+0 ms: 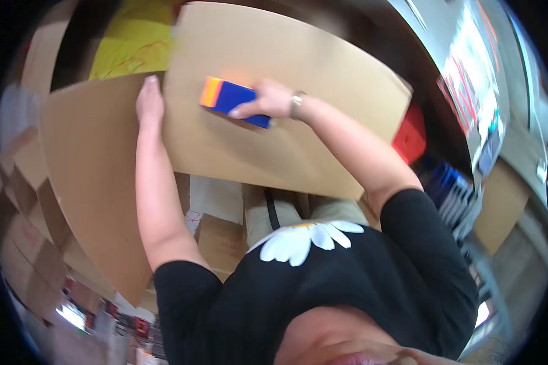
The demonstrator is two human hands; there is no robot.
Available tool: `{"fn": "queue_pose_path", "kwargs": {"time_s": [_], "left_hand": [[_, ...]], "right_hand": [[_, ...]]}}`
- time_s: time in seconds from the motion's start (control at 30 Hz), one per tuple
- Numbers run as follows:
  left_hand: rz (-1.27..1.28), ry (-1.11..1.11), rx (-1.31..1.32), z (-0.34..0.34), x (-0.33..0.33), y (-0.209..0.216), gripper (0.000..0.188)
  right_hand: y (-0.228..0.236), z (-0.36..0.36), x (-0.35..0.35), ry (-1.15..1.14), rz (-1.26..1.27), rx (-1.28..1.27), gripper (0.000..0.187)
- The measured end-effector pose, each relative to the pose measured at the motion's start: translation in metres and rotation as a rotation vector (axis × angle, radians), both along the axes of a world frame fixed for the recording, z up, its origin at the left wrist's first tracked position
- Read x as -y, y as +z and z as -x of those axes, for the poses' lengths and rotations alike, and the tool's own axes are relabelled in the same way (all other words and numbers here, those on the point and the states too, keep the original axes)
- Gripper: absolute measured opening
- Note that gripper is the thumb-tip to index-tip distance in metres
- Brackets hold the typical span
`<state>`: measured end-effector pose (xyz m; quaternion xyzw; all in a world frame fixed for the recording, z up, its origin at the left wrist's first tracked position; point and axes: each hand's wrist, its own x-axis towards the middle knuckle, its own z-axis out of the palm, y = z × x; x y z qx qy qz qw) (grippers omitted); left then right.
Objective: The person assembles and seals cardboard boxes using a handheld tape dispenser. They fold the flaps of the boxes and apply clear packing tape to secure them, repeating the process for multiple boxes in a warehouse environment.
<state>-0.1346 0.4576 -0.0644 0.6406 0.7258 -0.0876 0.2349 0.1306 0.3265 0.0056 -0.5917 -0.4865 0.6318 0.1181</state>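
Observation:
A large brown cardboard sheet point(310, 55) lies tilted in front of me, and a second cardboard panel point(91, 152) meets it at the left. My left hand point(150, 104) is closed at the inner upper edge of that panel, close to where the two meet; part of its fingers is hidden. In my right hand point(273, 100) is a blue rectangular block point(232, 99) with an orange end, which looks like a box or a tape-dispenser-like tool. It is over the large sheet, a little blurred by motion, and its underside cannot be seen.
Yellow material point(134, 39) shows behind the cardboard at the far left. A red object point(411, 134) and blue stacked items point(447, 188) are beyond my right arm. More cardboard boxes point(27, 237) stand at the left, and another carton point(220, 240) is below the sheet.

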Motion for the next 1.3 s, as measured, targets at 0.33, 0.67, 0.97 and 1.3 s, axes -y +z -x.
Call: {"fn": "queue_pose_path", "kwargs": {"time_s": [0.33, 0.67, 0.97, 1.3], "left_hand": [[-0.322, 0.134, 0.127, -0.057, 0.06, 0.033, 0.07], [-0.633, -0.091, -0.153, -0.055, 0.069, 0.017, 0.073], [-0.351, -0.909, 0.525, -0.351, 0.189, 0.057, 0.057], [-0.286, -1.408, 0.107, -0.495, 0.265, 0.072, 0.039]], "right_hand": [[0.022, -0.072, 0.062, 0.147, 0.02, -0.032, 0.063], [0.062, -0.257, 0.257, -0.044, 0.208, 0.014, 0.051], [0.059, -0.264, 0.275, 0.097, -0.005, 0.203, 0.053], [0.063, -0.258, 0.296, 0.023, -0.04, 0.032, 0.046]]}}
